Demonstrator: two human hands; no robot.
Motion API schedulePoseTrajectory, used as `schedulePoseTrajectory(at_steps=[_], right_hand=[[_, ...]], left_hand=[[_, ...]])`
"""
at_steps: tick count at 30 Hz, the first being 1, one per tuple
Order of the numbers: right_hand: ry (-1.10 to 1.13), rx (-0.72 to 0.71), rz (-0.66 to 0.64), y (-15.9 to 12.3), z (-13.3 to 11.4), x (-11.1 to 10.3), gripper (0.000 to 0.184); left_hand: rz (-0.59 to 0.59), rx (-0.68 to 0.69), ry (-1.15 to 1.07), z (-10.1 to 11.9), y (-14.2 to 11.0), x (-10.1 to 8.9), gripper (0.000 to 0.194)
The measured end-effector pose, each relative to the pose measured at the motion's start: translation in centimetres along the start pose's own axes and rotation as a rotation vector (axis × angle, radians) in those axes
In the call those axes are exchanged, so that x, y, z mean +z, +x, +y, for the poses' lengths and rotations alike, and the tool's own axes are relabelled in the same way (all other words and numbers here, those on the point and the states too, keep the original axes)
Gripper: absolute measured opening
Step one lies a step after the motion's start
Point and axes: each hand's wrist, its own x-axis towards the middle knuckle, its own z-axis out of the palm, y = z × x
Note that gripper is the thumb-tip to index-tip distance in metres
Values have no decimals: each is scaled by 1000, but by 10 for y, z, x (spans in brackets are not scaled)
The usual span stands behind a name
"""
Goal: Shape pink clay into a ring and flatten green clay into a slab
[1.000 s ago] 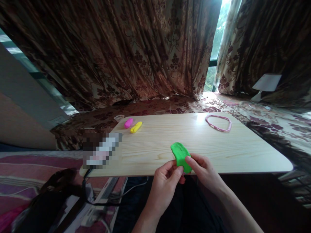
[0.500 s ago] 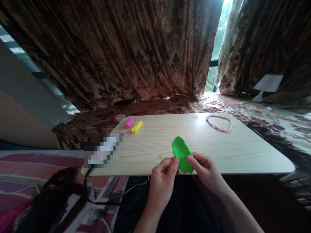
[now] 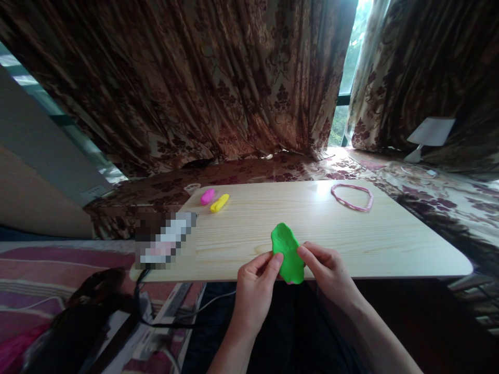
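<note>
The person's left hand (image 3: 255,285) and right hand (image 3: 329,270) pinch opposite edges of a flat green piece (image 3: 289,257) over the near edge of the table (image 3: 397,249). At far left, a pink lump (image 3: 208,196) lies just beside a yellow lump (image 3: 219,203). A pink ring (image 3: 370,200) lies at far right. Beyond the table, right, stands a white lamp (image 3: 431,132).

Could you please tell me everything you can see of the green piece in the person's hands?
The green piece is bright, flat and elongated, with rounded ends, wavy edges and a dented surface; it looks like soft modelling clay. It is held slanting, its far end toward the picture's left, at the near edge of the table. The left hand pinches its left edge, the right hand its right. Its underside is hidden.
</note>
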Motion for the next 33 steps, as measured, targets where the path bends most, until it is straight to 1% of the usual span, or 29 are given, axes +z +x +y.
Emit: schedulePoseTrajectory(at_steps=[3,6,9,13,17,20,26,28,31,33], right_hand=[[7,17,-5,1,1,1,32],[8,23,-20,0,2,2,32],[3,14,-36,-2,3,2,32],[-4,-8,-23,-1,3,1,31],[-7,-32,-5,1,0,-1,27],[-22,-47,2,0,-1,0,28],[-41,-60,7,-1,3,4,31],[-41,-62,11,1,2,4,30],[-38,-67,2,3,0,4,27],[-41,-72,-5,4,-1,4,29]], left_hand=[[-41,2,5,2,-1,1,25],[-63,5,3,3,-2,3,26],[-31,10,3,0,-1,2,28],[0,10,13,-4,0,-1,29],[3,13,13,-1,0,0,29],[2,17,1,2,1,3,30],[89,30,5,-2,4,3,27],[92,27,2,-3,4,2,27],[65,19,-7,-2,3,2,27],[56,16,-18,-1,2,4,29]])
